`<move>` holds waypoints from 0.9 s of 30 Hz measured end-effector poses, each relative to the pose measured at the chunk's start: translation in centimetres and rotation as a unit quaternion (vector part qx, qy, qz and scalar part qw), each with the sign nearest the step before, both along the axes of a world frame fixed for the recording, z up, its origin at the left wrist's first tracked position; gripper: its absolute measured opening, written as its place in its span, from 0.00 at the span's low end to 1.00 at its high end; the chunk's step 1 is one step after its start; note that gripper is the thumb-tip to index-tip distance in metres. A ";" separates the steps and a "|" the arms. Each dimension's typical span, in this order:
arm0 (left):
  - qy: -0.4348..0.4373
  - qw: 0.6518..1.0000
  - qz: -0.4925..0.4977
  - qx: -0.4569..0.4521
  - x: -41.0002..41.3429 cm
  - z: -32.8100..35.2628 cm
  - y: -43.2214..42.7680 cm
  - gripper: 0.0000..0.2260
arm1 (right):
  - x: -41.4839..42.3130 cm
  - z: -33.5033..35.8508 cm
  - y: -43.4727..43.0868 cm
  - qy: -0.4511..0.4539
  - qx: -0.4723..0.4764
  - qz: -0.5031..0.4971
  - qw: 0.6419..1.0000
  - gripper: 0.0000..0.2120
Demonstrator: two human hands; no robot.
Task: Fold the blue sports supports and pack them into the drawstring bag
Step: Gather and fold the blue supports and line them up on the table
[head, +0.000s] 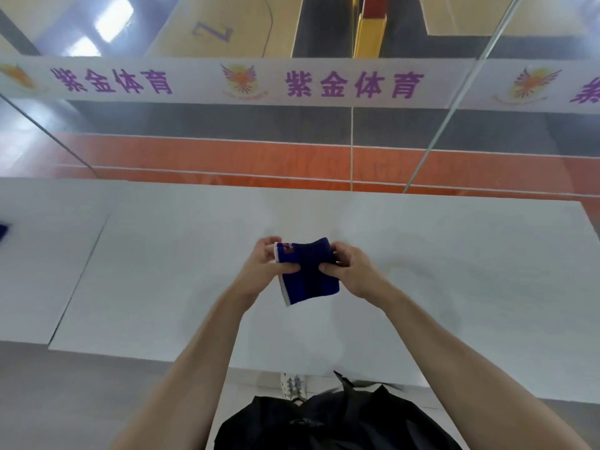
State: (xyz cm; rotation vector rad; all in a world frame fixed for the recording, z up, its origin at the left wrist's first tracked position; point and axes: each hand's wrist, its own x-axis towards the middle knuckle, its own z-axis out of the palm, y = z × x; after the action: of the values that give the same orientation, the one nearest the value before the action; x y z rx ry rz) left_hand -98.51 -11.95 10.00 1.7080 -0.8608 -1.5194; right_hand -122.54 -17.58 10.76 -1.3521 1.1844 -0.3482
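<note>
Gripping is observed at both upper corners of a blue sports support (308, 274), which is held in the air above a white table (454, 271). The left hand (263, 264) is closed on the support's left edge, where a white trim and an orange mark are seen; the thumb is pressed on the near face, with the fingers curled behind. The right hand (352, 271) is clamped on the right edge in the same manner, thumb in front. The support is bent across its middle, its lower half hanging free and tilted toward the viewer. A black fabric item (337, 423), possibly the drawstring bag, is seen at the near table edge, well apart from the hands. A further blue object (4, 232) is noted at the far left border, too cropped to be identified.
</note>
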 end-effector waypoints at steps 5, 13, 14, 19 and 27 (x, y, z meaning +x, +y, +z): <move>0.125 0.984 -0.120 0.052 2.5 -0.6 1.4 0.18 | 1.9 0.4 1.7 -0.045 0.045 -0.063 0.996 0.16; 0.034 0.984 -0.150 0.087 1.2 0.5 1.8 0.20 | 2.3 1.3 4.7 0.016 -0.011 -0.112 0.993 0.07; 0.027 0.982 -0.164 0.085 1.1 0.8 1.8 0.20 | 2.1 1.2 4.8 0.026 -0.014 -0.106 0.994 0.05; 0.118 0.977 -0.163 0.073 0.4 1.8 2.1 0.11 | 1.0 1.1 5.9 0.031 -0.014 -0.061 0.998 0.07; 0.173 0.977 -0.083 0.095 1.5 -0.5 5.9 0.13 | -1.1 0.7 8.4 0.028 -0.009 0.004 1.000 0.08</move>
State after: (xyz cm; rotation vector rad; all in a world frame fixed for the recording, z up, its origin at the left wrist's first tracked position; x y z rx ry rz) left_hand -97.02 -6.09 9.50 1.4635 -0.7048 -1.9948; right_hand -123.63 -9.20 11.48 -1.3891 1.2242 -0.3177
